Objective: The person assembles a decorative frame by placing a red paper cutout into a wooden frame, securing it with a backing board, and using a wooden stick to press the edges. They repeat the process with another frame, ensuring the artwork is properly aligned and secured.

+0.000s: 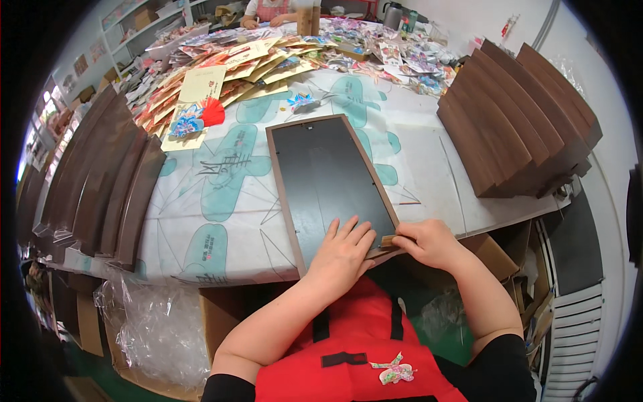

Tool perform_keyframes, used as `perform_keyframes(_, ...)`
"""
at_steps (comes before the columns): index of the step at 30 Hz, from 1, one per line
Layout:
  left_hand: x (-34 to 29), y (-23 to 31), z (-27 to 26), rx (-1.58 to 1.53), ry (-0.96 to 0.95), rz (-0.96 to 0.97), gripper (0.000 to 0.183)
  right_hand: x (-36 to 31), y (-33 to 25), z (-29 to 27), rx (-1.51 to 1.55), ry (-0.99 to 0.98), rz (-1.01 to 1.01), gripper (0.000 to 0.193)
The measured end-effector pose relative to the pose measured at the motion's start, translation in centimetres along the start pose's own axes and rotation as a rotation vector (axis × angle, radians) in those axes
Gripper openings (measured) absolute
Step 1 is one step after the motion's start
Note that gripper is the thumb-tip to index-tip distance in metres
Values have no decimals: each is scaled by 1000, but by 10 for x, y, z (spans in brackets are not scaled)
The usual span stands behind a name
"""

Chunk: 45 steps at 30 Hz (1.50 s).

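A rectangular picture frame (370, 161) with a thin brown rim lies on the table, its black backing board (328, 171) facing up. Small dark tabs show along the inner edge of the rim. My left hand (340, 258) rests flat on the near part of the backing, fingers stretched out. At the near right corner, my right hand (432, 242) is closed around a small tan strip, perhaps wood (388, 240), held against the frame's edge. The fingers hide most of the strip.
Stacks of brown frames stand at the left (94, 181) and right (516, 127). Cream and red paper cards (201, 87) pile up at the far left, near a blue paper ornament (303, 100). Below the table is a carton of clear plastic (157, 335). A person (271, 12) sits across.
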<state>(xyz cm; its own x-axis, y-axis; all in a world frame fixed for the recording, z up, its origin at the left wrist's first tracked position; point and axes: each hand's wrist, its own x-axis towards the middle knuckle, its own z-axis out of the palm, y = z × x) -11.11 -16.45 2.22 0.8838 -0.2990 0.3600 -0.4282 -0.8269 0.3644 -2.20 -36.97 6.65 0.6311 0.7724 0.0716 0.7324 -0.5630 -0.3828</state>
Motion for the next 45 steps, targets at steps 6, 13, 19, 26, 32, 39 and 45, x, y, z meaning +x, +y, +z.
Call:
perform_keyframes(6, 1, 0, -1, -11, -3, 8, 54, 6, -7, -4, -146, -83, 71, 27)
perform_keyframes(13, 0, -3, -1, -76, 12, 10, 57, 22, -10, -16, -31, -322, 252, 30)
perform_keyframes(19, 0, -2, -2, -91, 2, 18, 60, 39, -9, -18, -34, -490, 333, 35)
perform_keyframes(26, -1, -3, -4, -118, 12, 19, 63, 36, -9, -3, -30, -278, 179, 30)
perform_keyframes(32, -27, -20, -28, -278, 400, -187, 58, 41, 54, 4, 46, 243, 410, 23)
perform_keyframes(39, -42, -79, -6, -868, 487, -682, 64, 42, 33, 40, 633, 260, 229, 76)
perform_keyframes(45, -27, -63, -7, -1024, 589, -727, 67, 27, 2, 42, 938, 88, 267, 99)
